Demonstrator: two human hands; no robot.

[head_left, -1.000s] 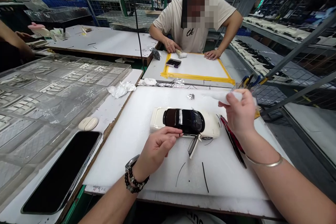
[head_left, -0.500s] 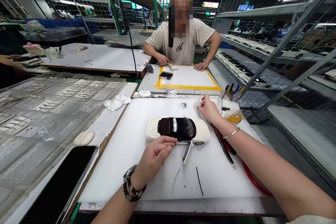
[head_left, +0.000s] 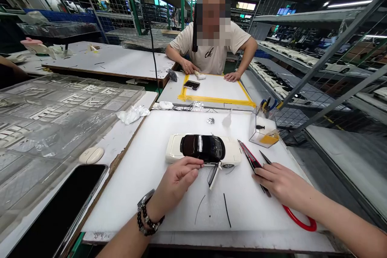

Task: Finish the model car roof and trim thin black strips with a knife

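A cream model car [head_left: 175,147] with a black roof lies lengthwise across the white work mat, its near-side door [head_left: 214,177] swung open. My left hand [head_left: 177,181] is closed with its fingertips against the car's near side, behind that door; whatever the fingertips cover is hidden. To the right, my right hand [head_left: 273,177] has its fingers closed over a slim red-and-black tool [head_left: 250,156], whose lower part is largely covered. Red-handled scissors [head_left: 305,225] lie under and beside the hand, with a dark pointed tip showing past the fingers.
A small translucent piece of plastic [head_left: 226,119] and crumpled foil [head_left: 211,121] lie behind the car. A clear tool box [head_left: 263,129] stands back right. Black strips [head_left: 227,209] lie in front. A phone [head_left: 66,209] and trays [head_left: 72,109] are left. A co-worker [head_left: 211,44] sits opposite.
My right hand has let go of the translucent plastic at the back and come down to the tools on the right. My left hand stays at the car's side.
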